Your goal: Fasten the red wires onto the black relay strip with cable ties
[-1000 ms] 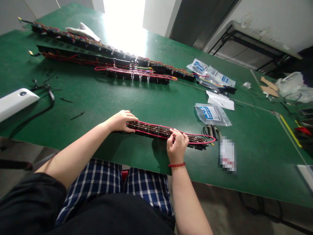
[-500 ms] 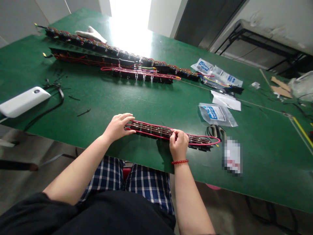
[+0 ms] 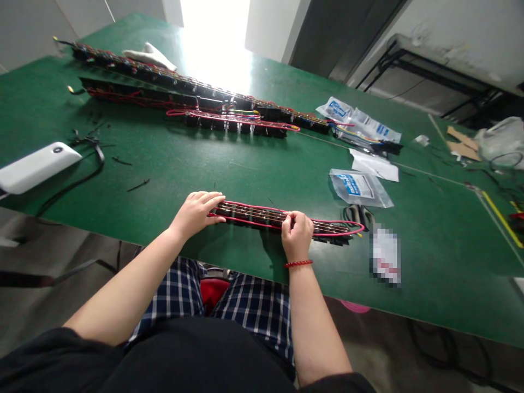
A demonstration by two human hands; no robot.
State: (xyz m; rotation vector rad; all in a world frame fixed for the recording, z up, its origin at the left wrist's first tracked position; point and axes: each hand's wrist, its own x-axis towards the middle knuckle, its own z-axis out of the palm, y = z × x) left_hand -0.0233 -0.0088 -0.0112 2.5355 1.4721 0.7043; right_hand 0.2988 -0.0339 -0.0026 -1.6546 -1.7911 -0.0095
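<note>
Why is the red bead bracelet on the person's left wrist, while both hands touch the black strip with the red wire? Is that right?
Not quite: the red bead bracelet is on the wrist of the right hand, not the left, as the head view shows. The left hand and the right hand do both touch the black strip with the red wire.

A row of black connectors (image 3: 249, 214) lies flat, looped in red wire (image 3: 262, 206).

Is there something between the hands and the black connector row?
Nothing visible stands between them: the left hand rests on the end of the black connector row, and the right hand touches its middle.
</note>
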